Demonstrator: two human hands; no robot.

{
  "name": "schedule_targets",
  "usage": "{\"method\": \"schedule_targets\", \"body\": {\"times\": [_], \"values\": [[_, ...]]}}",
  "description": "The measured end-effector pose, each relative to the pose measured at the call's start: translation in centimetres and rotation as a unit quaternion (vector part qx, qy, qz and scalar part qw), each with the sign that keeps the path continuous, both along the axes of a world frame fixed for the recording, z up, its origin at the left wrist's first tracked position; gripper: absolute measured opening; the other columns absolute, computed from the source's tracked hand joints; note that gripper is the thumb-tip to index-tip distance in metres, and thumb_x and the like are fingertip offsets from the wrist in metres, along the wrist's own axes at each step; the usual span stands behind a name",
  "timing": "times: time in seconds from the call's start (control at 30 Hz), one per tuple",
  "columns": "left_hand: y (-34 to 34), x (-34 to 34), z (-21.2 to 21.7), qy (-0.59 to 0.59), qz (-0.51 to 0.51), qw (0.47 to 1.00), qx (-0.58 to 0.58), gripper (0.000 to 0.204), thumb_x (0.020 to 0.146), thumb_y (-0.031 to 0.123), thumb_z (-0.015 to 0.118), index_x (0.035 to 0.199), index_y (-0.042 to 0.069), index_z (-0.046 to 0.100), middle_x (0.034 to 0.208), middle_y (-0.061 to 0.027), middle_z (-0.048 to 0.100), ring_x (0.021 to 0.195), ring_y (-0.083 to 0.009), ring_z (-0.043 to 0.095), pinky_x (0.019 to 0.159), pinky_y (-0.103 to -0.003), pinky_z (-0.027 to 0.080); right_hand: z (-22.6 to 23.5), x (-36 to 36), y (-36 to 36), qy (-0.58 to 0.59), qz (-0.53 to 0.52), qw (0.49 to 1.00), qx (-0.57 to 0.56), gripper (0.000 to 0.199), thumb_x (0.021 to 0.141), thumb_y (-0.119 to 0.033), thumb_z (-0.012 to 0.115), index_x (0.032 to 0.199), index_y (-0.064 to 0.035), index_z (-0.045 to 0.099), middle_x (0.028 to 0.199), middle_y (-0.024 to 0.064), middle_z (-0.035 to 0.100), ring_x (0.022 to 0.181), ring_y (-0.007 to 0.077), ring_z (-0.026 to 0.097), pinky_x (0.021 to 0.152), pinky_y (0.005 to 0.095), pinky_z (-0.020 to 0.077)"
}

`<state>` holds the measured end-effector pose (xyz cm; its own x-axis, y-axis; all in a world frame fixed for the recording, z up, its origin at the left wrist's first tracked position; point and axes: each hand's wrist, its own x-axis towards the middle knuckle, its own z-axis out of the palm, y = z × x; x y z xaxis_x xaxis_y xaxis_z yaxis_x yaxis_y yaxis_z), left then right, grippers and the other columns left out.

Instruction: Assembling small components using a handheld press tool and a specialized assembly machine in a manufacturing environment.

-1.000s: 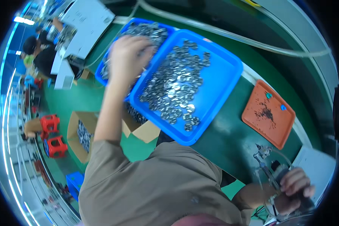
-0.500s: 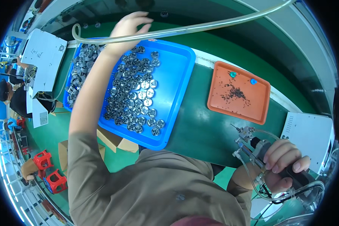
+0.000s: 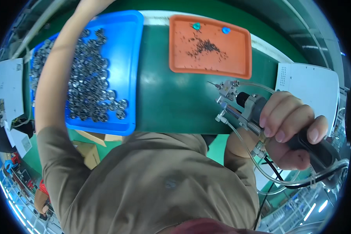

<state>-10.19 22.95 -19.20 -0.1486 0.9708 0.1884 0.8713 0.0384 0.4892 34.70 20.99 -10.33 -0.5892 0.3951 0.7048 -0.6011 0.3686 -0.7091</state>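
Stretched over the blue tray, my left arm reaches to the far side; my left hand shows only in part at the top edge, its fingers out of view. Many small round metal-and-dark parts lie piled in the tray beneath the forearm. My right hand is wrapped round the black handle of a powered screwdriver, held up at the right. A thin tip, metal fittings and clear air tubes show on its front end, which points up and left. Beyond it lies an orange tray with tiny dark screws.
Inside the orange tray are a green piece and a blue piece. A white box-shaped device stands at the right of the green bench. Cardboard boxes are below, and white panels at far left.
The view has turned, so the trays appear further up and left. My left hand has mostly passed out of the top edge. My right hand keeps its grip on the screwdriver.
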Motion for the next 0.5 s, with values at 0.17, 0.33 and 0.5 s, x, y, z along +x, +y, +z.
{"method": "schedule_targets", "body": {"times": [0.17, 0.33, 0.5], "values": [[-12.1, 14.2, 2.3, -0.001, -0.201, 0.979, 0.028, 0.011, 0.082, 0.009, 0.078, 0.092, 0.004, 0.077, 0.108, -0.0108, 0.076, 0.1, -0.0286, 0.071, 0.089, -0.038, 0.056, 0.3, 0.7, 0.3, -0.02, 0.04, 0.999, -0.023, 0.046, 0.099, -0.046, 0.066, 0.129, -0.012, 0.055, 0.085, 0.0021, 0.059, 0.066, 0.0139, 0.057, 0.059, 0.0285, 0.0468], [-15.3, 21.1, -1.9, -0.041, -0.251, 0.967, 0.011, 0.014, 0.079, 0.012, 0.079, 0.089, 0.004, 0.076, 0.108, -0.0068, 0.072, 0.099, -0.026, 0.066, 0.084, -0.04, 0.054, 0.8, 0.5, -0.1, -0.043, 0.051, 0.997, -0.03, 0.045, 0.098, -0.047, 0.067, 0.126, -0.013, 0.057, 0.085, 0.0015, 0.06, 0.068, 0.0137, 0.059, 0.063, 0.0286, 0.0462], [-15.3, 21.7, -2.1, -0.079, -0.241, 0.967, 0.036, 0.014, 0.08, 0.014, 0.079, 0.09, 0.005, 0.076, 0.115, -0.0045, 0.068, 0.106, -0.0257, 0.062, 0.089, -0.04, 0.051, 0.7, -0.1, -0.8, -0.032, 0.069, 0.996, -0.045, 0.045, 0.095, -0.049, 0.07, 0.122, -0.0136, 0.059, 0.084, 0.001, 0.061, 0.067, 0.0129, 0.061, 0.061, 0.0275, 0.0473]]}}
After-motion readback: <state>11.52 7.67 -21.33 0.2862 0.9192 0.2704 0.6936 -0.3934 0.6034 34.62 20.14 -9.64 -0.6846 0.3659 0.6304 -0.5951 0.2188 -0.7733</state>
